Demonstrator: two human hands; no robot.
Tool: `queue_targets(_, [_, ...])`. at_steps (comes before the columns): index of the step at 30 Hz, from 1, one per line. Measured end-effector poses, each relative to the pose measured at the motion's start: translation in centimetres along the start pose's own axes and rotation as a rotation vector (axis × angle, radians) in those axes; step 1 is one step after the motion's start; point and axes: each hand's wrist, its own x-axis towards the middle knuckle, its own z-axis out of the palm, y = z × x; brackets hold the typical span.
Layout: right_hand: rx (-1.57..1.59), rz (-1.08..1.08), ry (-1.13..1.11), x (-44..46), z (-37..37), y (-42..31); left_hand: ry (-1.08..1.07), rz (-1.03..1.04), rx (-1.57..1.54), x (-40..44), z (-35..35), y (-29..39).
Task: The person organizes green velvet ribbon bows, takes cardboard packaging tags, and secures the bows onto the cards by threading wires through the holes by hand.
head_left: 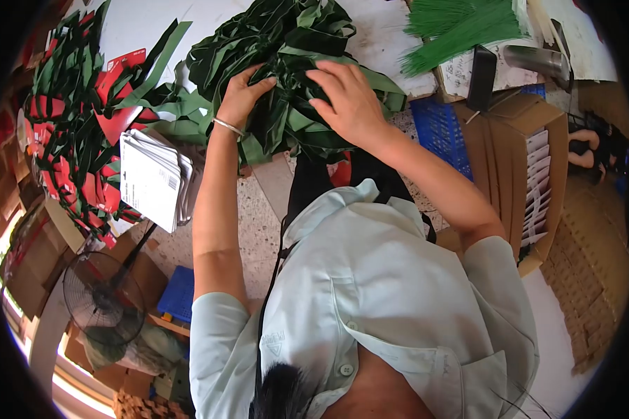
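Observation:
A large heap of dark and lighter green velvet-like ribbon [223, 49] lies at the table's near edge, some of it hanging over. My left hand [243, 96] rests against the heap's left side, its thumb and forefinger apart and the other fingers partly hidden. On the right side, my right hand [351, 103] touches the ribbon with its fingers stretched and thumb spread. Neither hand visibly grips a single piece. Left of the heap spread many green ribbon pieces with red cards [122, 63]. A stack of white printed cards [150, 181] stands near my left forearm.
Green bristle-like strands [461, 31] lie on the table at the back right, near a black phone-like object [481, 77] and a metal cylinder [534, 61]. A cardboard box [500, 160] with white cards and a blue crate [440, 136] are right. A fan [103, 297] stands lower left.

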Motion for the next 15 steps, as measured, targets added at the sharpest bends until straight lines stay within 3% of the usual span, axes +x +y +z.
queue_targets(3, [-0.322, -0.376, 0.061, 2.1, 1.1, 0.9, -0.007, 0.026, 0.062, 0.3, -0.1, 0.5])
queue_targets(5, [-0.413, -0.412, 0.039, 4.3, 2.2, 2.2, -0.03, 0.029, 0.079, 0.9, -0.2, 0.9])
queue_targets(11, [-0.474, -0.311, -0.102, 8.8, 5.5, 6.0, 0.034, -0.104, -0.069, 4.7, -1.5, 0.7])
queue_targets(15, [-0.554, -0.218, -0.168, 10.1, 6.7, 6.6, 0.141, 0.046, -0.045, 7.8, -2.1, -1.7])
